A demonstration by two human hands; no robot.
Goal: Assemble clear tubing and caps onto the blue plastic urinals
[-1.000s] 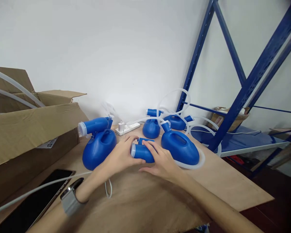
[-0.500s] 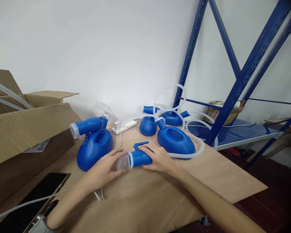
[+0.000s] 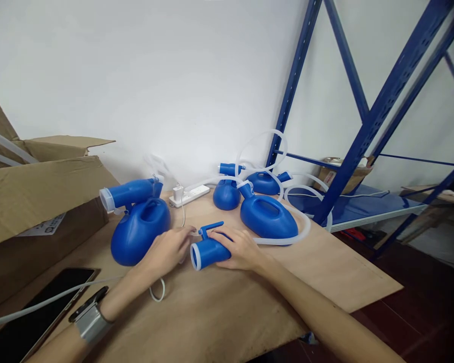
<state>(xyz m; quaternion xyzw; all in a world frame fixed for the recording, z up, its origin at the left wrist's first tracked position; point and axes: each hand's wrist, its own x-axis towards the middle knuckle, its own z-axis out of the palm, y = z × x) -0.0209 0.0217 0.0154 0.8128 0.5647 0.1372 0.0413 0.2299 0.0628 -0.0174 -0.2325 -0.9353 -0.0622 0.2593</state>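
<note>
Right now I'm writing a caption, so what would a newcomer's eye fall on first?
Probably the blue tube, at centre in the right hand, its white-rimmed end beside the left hand. Next, the blue jug left of the hands, with another tube at its top. The open box at the left edge also stands out.

White plastic power strip lies beyond left hand; flat black-screened device left of it, blue metal rack far right.
</note>
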